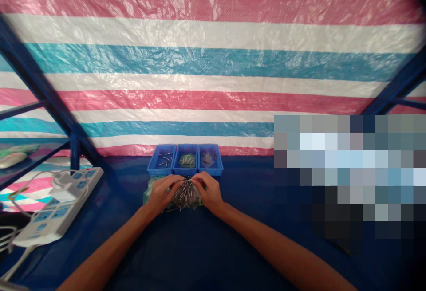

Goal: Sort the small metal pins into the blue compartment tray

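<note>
A clear plastic bag of small metal pins [184, 194] lies on the dark blue table, just in front of three blue bins. My left hand [162, 192] grips the bag's left side with curled fingers. My right hand [209, 190] pinches its top right edge. Behind them, the left bin [162, 159] holds a few loose metal pins, the middle bin [186, 159] some pale greenish pieces, and the right bin [210, 159] a few small brownish parts.
A white power strip [55, 211] with plugs and cables sits at the table's left edge beside blue frame bars [74, 151]. A striped tarp [213, 60] hangs right behind the bins. A blurred-out patch [349, 180] covers the right side.
</note>
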Action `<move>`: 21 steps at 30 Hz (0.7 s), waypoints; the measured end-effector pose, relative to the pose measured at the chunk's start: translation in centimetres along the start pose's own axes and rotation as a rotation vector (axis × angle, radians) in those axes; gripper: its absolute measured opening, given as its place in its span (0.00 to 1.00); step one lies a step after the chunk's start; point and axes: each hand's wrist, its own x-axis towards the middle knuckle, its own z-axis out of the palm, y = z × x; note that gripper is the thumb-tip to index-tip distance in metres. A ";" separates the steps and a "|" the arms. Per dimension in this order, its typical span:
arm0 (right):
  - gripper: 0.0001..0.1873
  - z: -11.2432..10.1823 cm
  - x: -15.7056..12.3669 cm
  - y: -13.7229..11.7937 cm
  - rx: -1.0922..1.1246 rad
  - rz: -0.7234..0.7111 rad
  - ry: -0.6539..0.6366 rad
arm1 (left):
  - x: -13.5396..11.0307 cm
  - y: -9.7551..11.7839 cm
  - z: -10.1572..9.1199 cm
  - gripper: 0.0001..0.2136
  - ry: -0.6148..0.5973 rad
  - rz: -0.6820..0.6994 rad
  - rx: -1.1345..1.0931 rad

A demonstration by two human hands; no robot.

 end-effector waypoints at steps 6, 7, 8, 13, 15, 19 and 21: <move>0.09 -0.1 0.1 -0.4 -0.014 0.043 0.011 | 0.3 -0.1 -0.1 0.10 -0.028 -0.127 -0.040; 0.09 -0.2 0.1 -0.4 -0.015 0.041 0.009 | 0.4 -0.1 -0.1 0.10 -0.033 -0.139 -0.046; 0.10 -0.2 0.1 -0.4 -0.017 0.038 0.010 | 0.5 0.0 -0.1 0.09 -0.036 -0.143 -0.052; 0.11 -0.1 0.2 -0.3 -0.026 0.036 0.032 | 0.8 0.3 -0.3 0.07 -0.037 -0.119 -0.091; 0.11 -0.1 0.1 -0.2 -0.025 0.037 0.026 | 0.8 0.4 -0.3 0.06 -0.037 -0.120 -0.091; 0.10 0.0 0.0 0.1 -0.015 0.037 0.023 | 0.8 0.4 -0.3 0.06 -0.057 -0.141 -0.067; 0.10 0.0 -0.1 0.1 -0.007 0.034 0.023 | 0.7 0.3 -0.3 0.06 -0.062 -0.145 -0.058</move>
